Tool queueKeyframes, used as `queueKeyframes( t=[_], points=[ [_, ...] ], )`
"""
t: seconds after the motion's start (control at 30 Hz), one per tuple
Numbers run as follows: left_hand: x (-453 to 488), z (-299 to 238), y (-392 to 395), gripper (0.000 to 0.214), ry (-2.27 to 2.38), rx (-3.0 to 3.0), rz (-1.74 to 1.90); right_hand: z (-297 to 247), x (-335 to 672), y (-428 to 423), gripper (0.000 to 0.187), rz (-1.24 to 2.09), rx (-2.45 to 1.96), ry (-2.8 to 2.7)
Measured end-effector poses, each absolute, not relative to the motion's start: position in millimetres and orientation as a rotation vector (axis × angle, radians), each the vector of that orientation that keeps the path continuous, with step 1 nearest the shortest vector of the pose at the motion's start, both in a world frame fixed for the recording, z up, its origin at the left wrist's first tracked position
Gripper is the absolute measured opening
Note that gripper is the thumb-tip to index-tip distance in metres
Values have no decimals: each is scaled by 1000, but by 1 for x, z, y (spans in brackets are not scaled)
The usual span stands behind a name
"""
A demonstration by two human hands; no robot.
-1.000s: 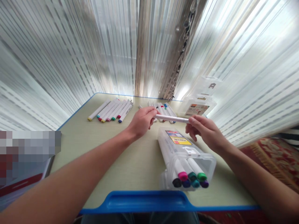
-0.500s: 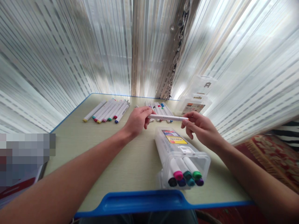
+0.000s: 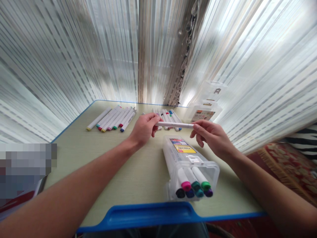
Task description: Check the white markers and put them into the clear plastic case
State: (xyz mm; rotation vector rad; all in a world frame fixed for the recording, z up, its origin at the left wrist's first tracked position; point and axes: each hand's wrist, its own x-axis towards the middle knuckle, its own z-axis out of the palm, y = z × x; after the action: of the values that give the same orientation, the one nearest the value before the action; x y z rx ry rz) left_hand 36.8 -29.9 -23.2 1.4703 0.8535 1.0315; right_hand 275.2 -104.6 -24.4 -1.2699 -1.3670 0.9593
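Observation:
A white marker (image 3: 175, 125) lies level between my two hands, above the table. My left hand (image 3: 145, 127) is closed round its left end. The fingertips of my right hand (image 3: 206, 132) pinch its right end and cover the tip. Just below stands a clear plastic marker case (image 3: 170, 162) with a yellow label, its near end open. Several white markers (image 3: 193, 180) with pink, green, teal, blue, purple and black ends lie inside. Behind my hands is a small group of markers (image 3: 167, 115), partly hidden by the held one.
Another row of white markers (image 3: 111, 119) with coloured ends lies at the back left. A clear case (image 3: 206, 109) stands open at the back right. The table (image 3: 119, 185) has a blue rim, and a striped curtain (image 3: 119, 49) hangs right behind it.
My right fingers have slid a little inward over the marker's right end, hiding the orange tip seen before. The whole view has shifted slightly; my left hand keeps its hold.

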Motion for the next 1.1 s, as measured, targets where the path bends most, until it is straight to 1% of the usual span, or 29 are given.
queueKeyframes(
  t=[0.3,0.53,0.83,1.1],
  points=[
    [37,-24,-30,16,825,1465,1074,-23,274,-103,41,920,-1277,-1367],
    [37,-21,-32,12,811,1435,1074,-23,274,-105,31,866,-1239,-1377],
    [37,-23,-32,11,770,1401,1055,-23,276,-105,27,795,-1197,-1374],
    [37,-22,-32,10,786,1445,1088,-25,275,-104,26,809,-1210,-1338]
  ],
)
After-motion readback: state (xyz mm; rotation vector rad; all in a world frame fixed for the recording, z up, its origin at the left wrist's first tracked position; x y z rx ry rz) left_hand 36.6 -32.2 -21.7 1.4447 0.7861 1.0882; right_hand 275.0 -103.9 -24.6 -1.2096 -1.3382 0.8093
